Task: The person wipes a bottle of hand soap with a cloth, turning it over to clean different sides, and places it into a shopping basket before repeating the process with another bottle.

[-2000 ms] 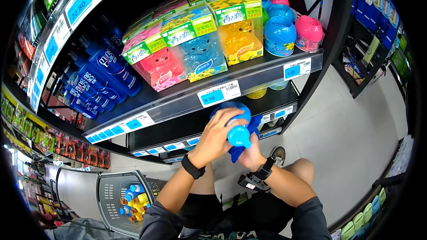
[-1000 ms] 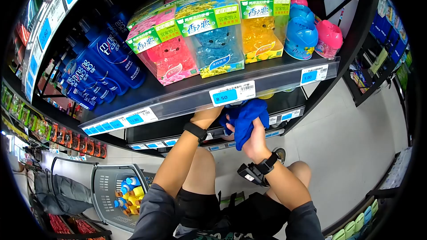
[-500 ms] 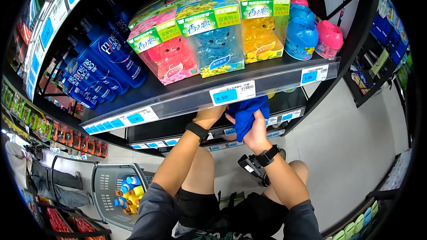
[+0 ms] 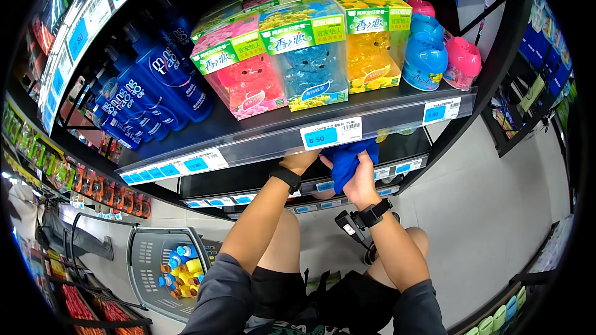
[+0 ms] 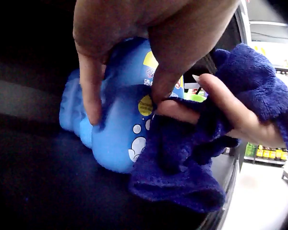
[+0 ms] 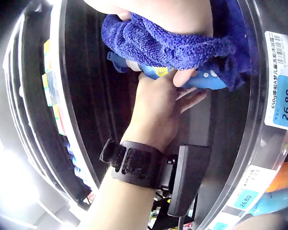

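Note:
Under the upper shelf's front edge, my left hand (image 4: pixel 302 160) reaches into the lower shelf. There it grips a blue pump bottle (image 5: pixel 113 146), thumb and fingers on opposite sides of it. White bubbles and a yellow spot are printed on the bottle. My right hand (image 4: pixel 361 183) holds a dark blue cloth (image 4: pixel 347 164) bunched against the bottle's side. In the right wrist view the cloth (image 6: pixel 158 45) covers much of the bottle (image 6: pixel 212 82), and its pump end shows at the left. From the head view the bottle is hidden by the upper shelf and the cloth.
Boxed air fresheners (image 4: pixel 313 65), blue pump bottles (image 4: pixel 164 74) and round blue and pink containers (image 4: pixel 425 62) stand on the upper shelf (image 4: pixel 248 130). A grey basket (image 4: pixel 146 273) with yellow and blue bottles is on the floor at left. Price tags (image 6: pixel 282 81) line the shelf edge.
Two seconds ago the bottle's blue pump head showed in front of the shelf; since then both hands have moved under the upper shelf with bottle and cloth. The view has shifted slightly.

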Demonstrator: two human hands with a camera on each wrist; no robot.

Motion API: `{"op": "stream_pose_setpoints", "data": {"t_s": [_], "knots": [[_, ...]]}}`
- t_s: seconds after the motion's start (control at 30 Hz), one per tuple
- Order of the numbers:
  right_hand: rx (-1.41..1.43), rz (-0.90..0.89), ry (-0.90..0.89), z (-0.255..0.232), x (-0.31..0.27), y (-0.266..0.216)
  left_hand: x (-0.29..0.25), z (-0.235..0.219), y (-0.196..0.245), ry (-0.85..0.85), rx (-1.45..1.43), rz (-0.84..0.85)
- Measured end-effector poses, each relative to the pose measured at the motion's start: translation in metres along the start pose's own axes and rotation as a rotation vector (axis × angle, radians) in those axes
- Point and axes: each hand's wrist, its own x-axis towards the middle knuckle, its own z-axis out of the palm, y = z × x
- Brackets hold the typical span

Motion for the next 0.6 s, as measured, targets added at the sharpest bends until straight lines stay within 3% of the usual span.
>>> {"op": "stream_pose_setpoints", "data": {"t_s": [0.13,0.23,0.4,0.6], "knots": [[0.005,0.009,-0.02,0.0,0.002,0.0,0.001,-0.001,0.001,0.018,-0.164,-0.083],[0.011,-0.002,0.005,0.006,0.001,-0.001,0.004,-0.001,0.001,0.067,-0.125,-0.003],[-0.026,-0.029,0.053,0.011,0.004,0.001,0.004,-0.01,0.008,0.124,-0.192,-0.074],[-0.007,-0.048,0.091,0.008,0.012,0.004,-0.009,0.004,-0.012,0.111,-0.144,-0.045]]}}
